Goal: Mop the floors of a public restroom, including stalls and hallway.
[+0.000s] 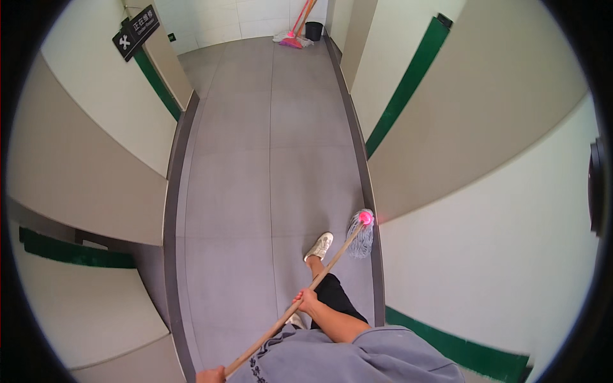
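A string mop (360, 239) with a pink socket and a long wooden handle lies with its grey strands on the tiled floor, beside the dark skirting on the right. My right hand (306, 299) grips the handle about midway, in front of my body. At the bottom edge of the view, my left hand (210, 375) is closed round the handle's upper end and is partly cut off. The handle slants from the lower left up to the mop head at the right.
Cubicle partitions with green strips (407, 88) line both sides of the floor (230, 191). A sign (136, 33) with a tools symbol hangs at the upper left. At the far wall stand another mop (306, 42), a pink broom (290, 43) and a black bucket (313, 31).
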`<state>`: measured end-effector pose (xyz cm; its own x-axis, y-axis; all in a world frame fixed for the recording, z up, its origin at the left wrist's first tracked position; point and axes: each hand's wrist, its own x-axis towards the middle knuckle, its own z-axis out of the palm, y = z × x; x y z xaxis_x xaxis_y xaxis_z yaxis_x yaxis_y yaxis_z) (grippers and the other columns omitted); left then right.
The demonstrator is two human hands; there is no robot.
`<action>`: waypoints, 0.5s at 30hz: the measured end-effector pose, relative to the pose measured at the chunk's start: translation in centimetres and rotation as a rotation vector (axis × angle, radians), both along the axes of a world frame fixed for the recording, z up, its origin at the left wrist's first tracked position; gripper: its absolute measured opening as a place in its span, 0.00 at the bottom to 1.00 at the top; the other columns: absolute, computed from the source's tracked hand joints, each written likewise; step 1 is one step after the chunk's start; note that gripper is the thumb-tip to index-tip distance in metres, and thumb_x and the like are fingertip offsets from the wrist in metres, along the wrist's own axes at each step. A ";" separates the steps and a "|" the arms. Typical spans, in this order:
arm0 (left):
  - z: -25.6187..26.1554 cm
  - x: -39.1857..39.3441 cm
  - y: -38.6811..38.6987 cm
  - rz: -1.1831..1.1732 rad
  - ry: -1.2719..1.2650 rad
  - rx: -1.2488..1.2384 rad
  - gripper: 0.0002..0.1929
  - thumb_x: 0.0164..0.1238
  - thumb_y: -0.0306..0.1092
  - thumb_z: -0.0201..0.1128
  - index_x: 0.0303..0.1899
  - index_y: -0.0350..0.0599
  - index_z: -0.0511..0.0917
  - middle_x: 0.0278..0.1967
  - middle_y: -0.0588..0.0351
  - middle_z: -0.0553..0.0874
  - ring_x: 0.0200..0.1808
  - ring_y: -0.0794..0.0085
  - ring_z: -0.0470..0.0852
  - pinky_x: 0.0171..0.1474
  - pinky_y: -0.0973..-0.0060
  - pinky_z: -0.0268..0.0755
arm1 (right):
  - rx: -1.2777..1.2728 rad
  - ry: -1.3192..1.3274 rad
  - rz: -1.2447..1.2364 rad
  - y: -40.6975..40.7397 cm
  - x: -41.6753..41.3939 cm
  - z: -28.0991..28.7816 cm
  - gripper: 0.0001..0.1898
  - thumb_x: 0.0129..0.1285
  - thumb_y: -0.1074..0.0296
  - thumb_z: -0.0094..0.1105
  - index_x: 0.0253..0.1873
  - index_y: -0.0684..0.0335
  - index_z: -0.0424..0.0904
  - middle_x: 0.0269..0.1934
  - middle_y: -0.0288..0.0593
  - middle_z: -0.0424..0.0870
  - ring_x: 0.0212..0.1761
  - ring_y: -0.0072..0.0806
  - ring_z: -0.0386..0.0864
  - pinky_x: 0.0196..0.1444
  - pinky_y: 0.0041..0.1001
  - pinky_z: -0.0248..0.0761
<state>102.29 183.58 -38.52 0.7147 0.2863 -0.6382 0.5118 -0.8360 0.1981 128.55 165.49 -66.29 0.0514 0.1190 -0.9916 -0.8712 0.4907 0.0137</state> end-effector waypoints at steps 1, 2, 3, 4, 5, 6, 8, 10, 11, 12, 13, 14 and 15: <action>0.0 2.8 1.3 -0.043 0.043 0.029 0.14 0.60 0.41 0.44 0.33 0.46 0.77 0.21 0.43 0.78 0.24 0.53 0.78 0.26 0.58 0.66 | 0.024 0.027 -0.022 1.0 2.5 -0.3 0.06 0.53 0.76 0.39 0.24 0.58 0.59 0.15 0.35 0.57 0.13 0.25 0.57 0.20 0.32 0.59; 0.0 5.5 2.7 -0.087 0.088 0.057 0.14 0.61 0.40 0.44 0.33 0.45 0.77 0.20 0.43 0.78 0.22 0.53 0.78 0.25 0.58 0.66 | 0.015 -0.002 -0.023 2.3 5.2 -0.8 0.06 0.54 0.76 0.40 0.24 0.58 0.59 0.15 0.36 0.57 0.14 0.26 0.57 0.21 0.33 0.60; -0.7 8.5 4.2 -0.076 0.079 0.060 0.14 0.61 0.40 0.44 0.33 0.45 0.77 0.20 0.43 0.78 0.22 0.53 0.78 0.25 0.58 0.66 | 0.018 -0.011 -0.013 3.8 9.1 -0.4 0.06 0.54 0.76 0.40 0.24 0.58 0.59 0.15 0.36 0.57 0.14 0.26 0.57 0.21 0.33 0.60; -0.9 10.7 6.0 -0.076 0.053 0.074 0.13 0.61 0.38 0.45 0.33 0.44 0.77 0.20 0.43 0.78 0.21 0.54 0.77 0.23 0.58 0.65 | 0.050 -0.020 -0.019 5.0 11.8 1.1 0.06 0.55 0.75 0.40 0.24 0.59 0.59 0.15 0.36 0.58 0.14 0.26 0.58 0.21 0.34 0.61; -1.2 12.8 7.6 -0.076 0.028 0.087 0.12 0.61 0.37 0.46 0.33 0.43 0.77 0.19 0.43 0.77 0.20 0.54 0.77 0.22 0.58 0.65 | 0.081 -0.030 -0.026 6.1 14.5 2.1 0.06 0.55 0.74 0.41 0.25 0.59 0.60 0.16 0.37 0.59 0.15 0.27 0.60 0.21 0.34 0.63; -0.1 15.9 8.8 -0.108 -0.034 0.115 0.11 0.60 0.34 0.46 0.33 0.42 0.77 0.18 0.44 0.77 0.20 0.54 0.77 0.21 0.59 0.65 | 0.110 -0.024 -0.031 7.4 17.0 2.3 0.06 0.55 0.74 0.42 0.25 0.59 0.60 0.16 0.36 0.60 0.16 0.26 0.61 0.22 0.34 0.64; 1.9 21.8 9.7 -0.140 0.000 0.115 0.12 0.61 0.36 0.45 0.33 0.42 0.77 0.18 0.44 0.77 0.20 0.54 0.77 0.22 0.59 0.65 | 0.099 -0.019 -0.030 8.9 22.7 3.0 0.06 0.55 0.74 0.42 0.26 0.59 0.60 0.16 0.36 0.60 0.16 0.26 0.61 0.22 0.34 0.64; 3.5 26.9 9.7 -0.163 0.044 0.110 0.13 0.62 0.37 0.45 0.33 0.43 0.77 0.18 0.44 0.77 0.21 0.54 0.77 0.22 0.59 0.65 | 0.085 -0.004 -0.020 9.3 26.5 3.4 0.06 0.56 0.74 0.42 0.26 0.59 0.60 0.16 0.36 0.60 0.16 0.26 0.61 0.22 0.35 0.64; 4.0 29.0 9.9 -0.162 0.051 0.103 0.13 0.62 0.37 0.45 0.33 0.43 0.77 0.19 0.44 0.77 0.21 0.54 0.77 0.22 0.59 0.66 | 0.084 -0.025 0.019 9.5 28.2 3.6 0.06 0.56 0.73 0.42 0.26 0.59 0.60 0.16 0.36 0.60 0.15 0.26 0.61 0.22 0.34 0.64; 4.3 31.1 10.3 -0.161 0.056 0.097 0.13 0.62 0.38 0.45 0.33 0.43 0.77 0.19 0.44 0.78 0.21 0.54 0.77 0.22 0.59 0.66 | 0.083 -0.048 0.058 9.8 30.1 3.9 0.06 0.56 0.73 0.42 0.26 0.58 0.60 0.16 0.36 0.60 0.15 0.26 0.61 0.21 0.34 0.64; 4.6 33.1 10.7 -0.159 0.060 0.090 0.13 0.62 0.38 0.45 0.33 0.43 0.76 0.19 0.44 0.78 0.21 0.54 0.77 0.23 0.59 0.66 | 0.084 -0.046 0.057 10.3 32.3 4.2 0.06 0.56 0.73 0.42 0.26 0.58 0.60 0.16 0.36 0.60 0.15 0.26 0.61 0.21 0.34 0.64; 4.8 35.0 11.1 -0.155 0.062 0.084 0.13 0.62 0.38 0.45 0.33 0.43 0.76 0.19 0.44 0.78 0.21 0.54 0.77 0.23 0.59 0.66 | 0.053 -0.036 0.048 10.9 34.8 4.6 0.06 0.56 0.73 0.42 0.26 0.58 0.60 0.16 0.36 0.60 0.14 0.26 0.60 0.20 0.33 0.63; 4.7 37.1 11.6 -0.149 0.060 0.081 0.13 0.62 0.38 0.44 0.33 0.43 0.76 0.19 0.44 0.78 0.21 0.54 0.77 0.23 0.59 0.66 | 0.025 -0.031 0.039 11.6 37.5 4.7 0.06 0.56 0.73 0.43 0.26 0.58 0.60 0.16 0.36 0.60 0.14 0.25 0.60 0.19 0.33 0.63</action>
<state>139.44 195.18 -33.83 0.7143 0.2317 -0.6603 0.3895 -0.9156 0.1001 166.02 177.10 -61.62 0.0767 0.1459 -0.9863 -0.8901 0.4558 -0.0018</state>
